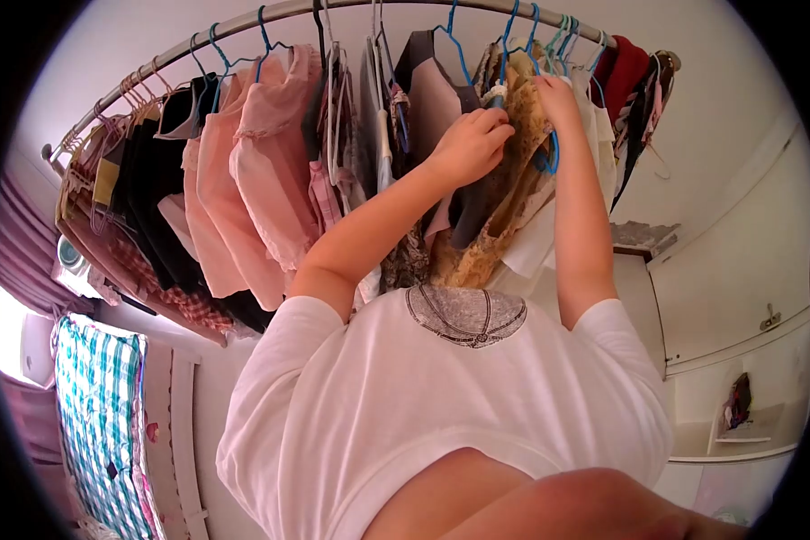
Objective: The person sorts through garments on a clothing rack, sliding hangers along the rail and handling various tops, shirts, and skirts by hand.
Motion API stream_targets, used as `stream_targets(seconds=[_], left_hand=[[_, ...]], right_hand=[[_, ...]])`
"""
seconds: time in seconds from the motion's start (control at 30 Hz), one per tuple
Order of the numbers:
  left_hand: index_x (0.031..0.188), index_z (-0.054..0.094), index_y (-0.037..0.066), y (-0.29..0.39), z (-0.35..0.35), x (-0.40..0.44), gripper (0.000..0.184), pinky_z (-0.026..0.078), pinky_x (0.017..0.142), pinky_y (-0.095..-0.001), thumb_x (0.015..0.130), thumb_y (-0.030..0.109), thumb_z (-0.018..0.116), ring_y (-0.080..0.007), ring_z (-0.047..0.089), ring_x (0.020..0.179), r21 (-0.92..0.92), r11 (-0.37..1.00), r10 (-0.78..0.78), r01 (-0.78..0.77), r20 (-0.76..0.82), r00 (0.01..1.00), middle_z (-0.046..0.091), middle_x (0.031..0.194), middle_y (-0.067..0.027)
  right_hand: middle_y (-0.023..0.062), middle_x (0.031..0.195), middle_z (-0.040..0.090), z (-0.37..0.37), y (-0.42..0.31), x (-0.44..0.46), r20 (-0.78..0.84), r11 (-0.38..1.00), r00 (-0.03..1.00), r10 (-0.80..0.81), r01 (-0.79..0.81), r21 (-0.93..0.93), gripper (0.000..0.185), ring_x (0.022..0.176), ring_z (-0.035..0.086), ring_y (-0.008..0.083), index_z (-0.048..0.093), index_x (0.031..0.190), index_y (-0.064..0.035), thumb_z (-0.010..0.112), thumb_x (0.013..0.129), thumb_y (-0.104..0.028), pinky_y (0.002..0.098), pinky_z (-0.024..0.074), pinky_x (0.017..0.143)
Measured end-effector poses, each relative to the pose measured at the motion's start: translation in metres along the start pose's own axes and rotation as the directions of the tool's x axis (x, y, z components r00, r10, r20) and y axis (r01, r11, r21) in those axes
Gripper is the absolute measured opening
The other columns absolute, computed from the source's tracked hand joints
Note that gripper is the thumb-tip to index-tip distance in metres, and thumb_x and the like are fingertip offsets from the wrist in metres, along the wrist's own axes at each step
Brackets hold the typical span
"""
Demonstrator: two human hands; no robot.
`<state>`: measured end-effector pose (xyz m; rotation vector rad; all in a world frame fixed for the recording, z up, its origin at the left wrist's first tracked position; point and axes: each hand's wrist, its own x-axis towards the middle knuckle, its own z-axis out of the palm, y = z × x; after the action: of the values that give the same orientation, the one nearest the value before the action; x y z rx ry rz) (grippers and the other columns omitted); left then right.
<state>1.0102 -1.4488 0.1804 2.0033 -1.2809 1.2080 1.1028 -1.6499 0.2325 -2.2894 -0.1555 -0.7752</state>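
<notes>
**Pale-walled room with a curved metal clothes rail [288, 12], both hands raised to a yellow lace garment**

Nearest, a loose white T-shirt with a grey cap print [466, 315]. Beyond it, both arms stretched up to the hanging clothes. On the left hand [475, 144], fingers bent inward and close together beside the garment's upper edge; impossible to tell what, if anything, is clamped. On the right hand [560, 101], fingertips at the upper part of the yellow lace garment [524, 117], near a bright blue hanger [535, 40]; exact grip hidden by fabric.

Between a dark grey and mauve garment [432, 90] and a white garment [598, 148], the yellow lace one, hanging below the rail. By judgement, handling in hand at its hanger and upper edge; calling for a light, steady hold, clear of the lace and neighbouring hooks.

Along the rail, soft pink ruffled garments [274, 162] leftward and a dark red garment [628, 76] rightward. Farthest, mauve curtains [29, 229], green-and-white checked bedding [99, 387] and cream cabinet doors [738, 270].
</notes>
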Motion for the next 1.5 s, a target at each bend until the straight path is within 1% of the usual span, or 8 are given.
stream_targets(seconds=[0.2, 0.5, 0.63, 0.8, 0.87, 0.97, 1.13, 1.5], left_hand=[[0.095, 0.057, 0.004, -0.004, 0.0, -0.002, 0.023, 0.044, 0.078, -0.0404, 0.073, 0.004, 0.062, -0.0298, 0.052, 0.092, -0.024, 0.999, -0.027, 0.028, 0.037, 0.999, 0.049, 0.108, -0.0113], [0.116, 0.046, 0.004, 0.002, -0.002, -0.007, 0.044, 0.039, 0.09, -0.042, 0.077, 0.012, 0.064, -0.0354, 0.045, 0.109, -0.104, 0.987, -0.126, 0.119, -0.066, 0.99, 0.044, 0.118, -0.0163], [0.125, 0.038, 0.004, 0.001, -0.002, -0.014, 0.057, 0.032, 0.098, -0.0445, 0.077, 0.018, 0.066, -0.0387, 0.037, 0.118, -0.095, 0.973, -0.222, 0.212, -0.118, 0.968, 0.037, 0.128, -0.0193], [0.116, 0.042, 0.002, -0.006, -0.011, -0.027, 0.048, 0.033, 0.097, -0.0474, 0.08, 0.026, 0.063, -0.0409, 0.034, 0.122, -0.046, 0.935, -0.353, 0.352, 0.0, 0.936, 0.03, 0.135, -0.0215], [0.106, 0.042, 0.002, -0.004, -0.015, -0.03, 0.033, 0.036, 0.094, -0.0464, 0.082, 0.014, 0.061, -0.0422, 0.036, 0.121, -0.083, 0.906, -0.42, 0.414, -0.067, 0.905, 0.029, 0.134, -0.0244], [0.102, 0.041, 0.003, 0.001, -0.019, -0.032, 0.028, 0.04, 0.093, -0.0454, 0.08, -0.004, 0.056, -0.0425, 0.04, 0.118, -0.025, 0.885, -0.465, 0.465, -0.115, 0.878, 0.035, 0.128, -0.0256], [0.095, 0.055, 0.002, 0.029, -0.048, -0.033, 0.022, 0.036, 0.097, -0.0482, 0.074, 0.002, 0.061, -0.0332, 0.043, 0.119, 0.244, 0.939, -0.208, 0.241, -0.155, 0.966, 0.049, 0.117, -0.0137], [0.094, 0.059, 0.009, 0.023, -0.102, -0.072, 0.026, 0.027, 0.099, -0.0484, 0.068, 0.006, 0.061, -0.0317, 0.043, 0.117, 0.363, 0.847, -0.234, 0.387, -0.4, 0.886, 0.051, 0.116, -0.0098]], right_hand=[[0.0153, 0.087, 0.064, -0.007, -0.01, -0.004, 0.096, 0.983, 0.988, 0.118, -0.102, -0.154, 0.034, 0.084, 0.061, 0.0257, 0.062, 0.107, -0.005, 0.046, 0.09, -0.031, 0.0341, 0.0444, 0.074], [0.0161, 0.129, 0.044, -0.016, -0.042, -0.052, 0.149, 0.95, 0.985, 0.09, -0.13, 0.284, 0.053, 0.117, 0.045, 0.0336, 0.036, 0.134, -0.0077, 0.053, 0.087, -0.024, 0.038, 0.0395, 0.094], [0.0153, 0.136, 0.035, -0.021, -0.057, -0.088, 0.113, 0.982, 0.975, -0.19, 0.189, 0.021, 0.049, 0.119, 0.043, 0.0307, 0.038, 0.133, -0.006, 0.05, 0.086, -0.014, 0.0365, 0.0384, 0.096], [0.0139, 0.133, 0.04, -0.03, -0.041, -0.095, 0.077, 0.988, 0.992, -0.1, 0.108, -0.108, 0.042, 0.12, 0.042, 0.0293, 0.046, 0.126, -0.0021, 0.049, 0.085, -0.008, 0.0353, 0.0371, 0.097], [0.0142, 0.13, 0.044, -0.027, -0.03, -0.096, -0.022, 0.883, 0.986, -0.168, 0.141, -0.447, 0.039, 0.122, 0.04, 0.0291, 0.05, 0.122, -0.0029, 0.051, 0.083, -0.008, 0.0335, 0.0338, 0.099], [0.014, 0.126, 0.047, -0.026, -0.063, -0.12, -0.155, 0.812, 0.883, -0.442, 0.321, -0.487, 0.034, 0.118, 0.044, 0.03, 0.053, 0.118, -0.0024, 0.053, 0.085, -0.01, 0.0333, 0.0357, 0.097], [0.0146, 0.12, 0.05, 0.011, -0.121, -0.145, -0.065, 0.854, 0.875, -0.479, 0.482, 0.194, 0.025, 0.113, 0.047, 0.0325, 0.055, 0.11, -0.0011, 0.052, 0.086, -0.009, 0.0393, 0.0385, 0.094], [0.0155, 0.119, 0.051, 0.079, -0.165, -0.115, -0.143, 0.74, 0.834, -0.533, 0.542, 0.398, 0.033, 0.108, 0.051, 0.0313, 0.055, 0.114, -0.0055, 0.053, 0.088, -0.026, 0.0398, 0.042, 0.089]])
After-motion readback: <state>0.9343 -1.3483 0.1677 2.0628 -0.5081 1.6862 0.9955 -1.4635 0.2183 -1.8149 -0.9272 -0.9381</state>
